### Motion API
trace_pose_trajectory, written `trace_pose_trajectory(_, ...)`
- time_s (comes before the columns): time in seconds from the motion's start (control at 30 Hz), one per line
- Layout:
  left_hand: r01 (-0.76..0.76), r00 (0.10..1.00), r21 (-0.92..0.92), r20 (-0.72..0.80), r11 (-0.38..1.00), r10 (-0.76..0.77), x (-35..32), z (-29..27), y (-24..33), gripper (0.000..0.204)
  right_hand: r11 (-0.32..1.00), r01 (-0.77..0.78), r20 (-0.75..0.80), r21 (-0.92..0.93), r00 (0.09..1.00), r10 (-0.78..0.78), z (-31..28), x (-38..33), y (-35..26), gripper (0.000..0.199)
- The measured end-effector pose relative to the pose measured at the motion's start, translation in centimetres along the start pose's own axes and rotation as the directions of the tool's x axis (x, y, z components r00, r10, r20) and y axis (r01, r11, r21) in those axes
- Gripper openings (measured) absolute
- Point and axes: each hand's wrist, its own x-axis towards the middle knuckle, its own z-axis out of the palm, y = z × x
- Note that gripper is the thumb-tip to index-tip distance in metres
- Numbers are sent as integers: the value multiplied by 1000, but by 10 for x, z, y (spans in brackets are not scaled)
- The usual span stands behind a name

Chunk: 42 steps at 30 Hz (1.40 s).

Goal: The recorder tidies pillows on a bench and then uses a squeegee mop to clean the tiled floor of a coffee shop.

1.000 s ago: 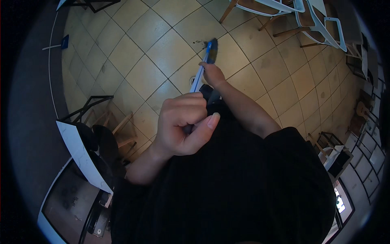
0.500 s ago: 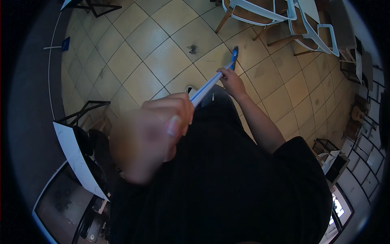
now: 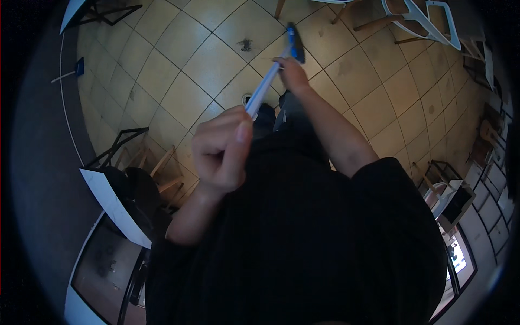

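A broom slants across the floor before me, its white-and-blue handle (image 3: 264,89) held in both hands. My left hand (image 3: 222,143) is wrapped round the upper end, close in front of my chest. Further down the handle, my right hand (image 3: 293,74) grips it just above the head. The blue broom head (image 3: 293,40) with dark bristles meets the tiles, beyond my right hand. A small dark clump of debris (image 3: 245,45) lies on the floor to the left of the broom head.
White chairs with wooden legs (image 3: 420,24) stand at the far right. A blue dustpan-like thing (image 3: 80,67) with a pale stick is by the left wall. A white-topped table (image 3: 111,203) and chairs are near my left. A guitar (image 3: 489,131) leans at the right wall.
The broom head has moved away from me and slightly left, its bristles now showing more. My left hand, blurred before, has dropped lower, away from the camera. The whole view has shifted a little.
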Motion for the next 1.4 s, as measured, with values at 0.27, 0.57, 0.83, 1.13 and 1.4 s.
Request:
trace_pose_trajectory(0.27, -144, 972, 223, -151, 964, 180, 44, 23, 72, 44, 961, 230, 207, 153, 944, -258, -4, 44, -102, 19)
trace_pose_trajectory(0.57, -11, 977, 21, -211, 1000, 15, 53, 11, 83, 49, 984, 144, 180, 104, 970, -161, -100, 8, -31, 21)
trace_pose_trajectory(0.83, 214, 930, -74, -289, 974, -227, 98, 49, 32, 52, 998, -17, 233, -54, 972, 29, -101, 24, 28, 18)
trace_pose_trajectory(1.13, 43, 980, 246, -198, 968, 7, 84, 7, 64, 45, 964, 232, 245, 132, 934, -259, 5, 87, -91, 16)
trace_pose_trajectory(1.4, -109, 953, -11, -284, 994, 102, 60, -137, 110, 52, 954, 265, 219, 142, 931, -291, -12, 77, -156, 22)
